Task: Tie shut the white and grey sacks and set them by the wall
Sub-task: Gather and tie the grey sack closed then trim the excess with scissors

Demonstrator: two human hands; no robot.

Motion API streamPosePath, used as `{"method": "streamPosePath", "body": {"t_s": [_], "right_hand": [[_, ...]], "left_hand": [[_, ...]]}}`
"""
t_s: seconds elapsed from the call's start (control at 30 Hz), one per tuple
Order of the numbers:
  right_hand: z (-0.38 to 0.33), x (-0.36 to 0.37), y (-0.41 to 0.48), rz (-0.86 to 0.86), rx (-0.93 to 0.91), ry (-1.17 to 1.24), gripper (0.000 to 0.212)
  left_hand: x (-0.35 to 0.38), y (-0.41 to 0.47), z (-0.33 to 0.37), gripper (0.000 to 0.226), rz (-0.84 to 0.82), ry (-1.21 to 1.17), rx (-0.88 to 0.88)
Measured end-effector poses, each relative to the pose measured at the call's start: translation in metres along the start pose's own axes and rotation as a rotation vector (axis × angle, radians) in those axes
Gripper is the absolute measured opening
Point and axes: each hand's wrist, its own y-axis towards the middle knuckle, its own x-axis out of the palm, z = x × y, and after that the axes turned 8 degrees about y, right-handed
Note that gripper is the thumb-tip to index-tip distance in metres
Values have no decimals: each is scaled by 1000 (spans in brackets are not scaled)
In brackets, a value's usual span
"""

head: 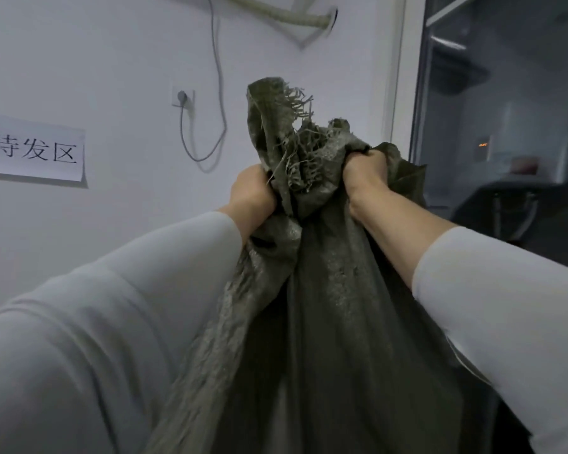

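Both hands are clamped on the bunched-up neck of the grey sack (325,306), left hand (253,194) on one side, right hand (363,173) on the other, held up in front of the wall (112,77). The frayed mouth sticks up between the fists, and the rest hangs down between the white sleeves. A paper sign (33,149) is stuck on the wall to the left, and a cable (218,93) dangles near a socket (182,97).

grey sack (325,306) bottom cut off, fingertips buried in cloth

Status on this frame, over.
Left hand and right hand both gripping grey sack neck. Mouth bunched, no tie visible. Wall ahead; no obstruction seen.
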Motion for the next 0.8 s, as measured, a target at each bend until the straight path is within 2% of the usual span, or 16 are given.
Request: {"method": "streamPosePath", "body": {"t_s": [0.1,0.23,0.5,0.63,0.8], "right_hand": [[-21,-31,-24,11,-15,-6,20],[-44,-74,-53,18,-3,13,31],[-75,-146,-115,-40,35,-3,30],[-63,-167,-137,-71,81,-80,31],[-33,-174,-167,-156,178,-195,20]], "left_hand": [[-13,-28,28,14,28,-34,-24],[-28,-71,66,16,54,-52,-54],[-41,-158,116,26,85,-60,-172],[-32,-197,117,27,40,-40,-256],[-20,-241,89,16,-64,25,-364]]}}
